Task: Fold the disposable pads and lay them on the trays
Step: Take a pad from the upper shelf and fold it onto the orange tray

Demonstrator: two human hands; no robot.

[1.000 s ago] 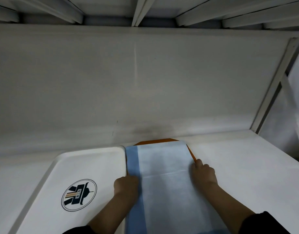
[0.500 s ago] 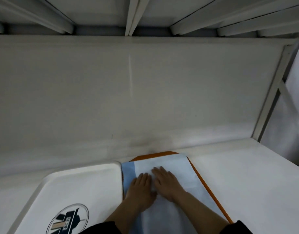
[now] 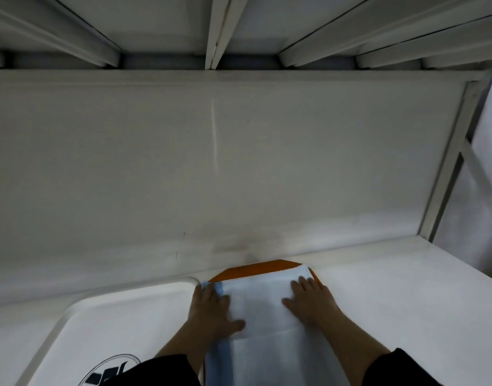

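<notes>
Blue-edged pad (image 3: 260, 310): left hand (image 3: 211, 310), right hand (image 3: 311, 302) flat atop.

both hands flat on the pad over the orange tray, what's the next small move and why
Probably lift both palms off and reach for the next pad. The left hand and right hand lie flat with straight fingers at the side edges of the blue-and-white pad, which looks smooth and covers the orange tray except its far rim. The white tray beside it is bare.

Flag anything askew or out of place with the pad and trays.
Nothing is spilled or torn. The pad lies flat on the orange tray under both open hands, left and right. Its left blue edge reaches the white tray.
</notes>
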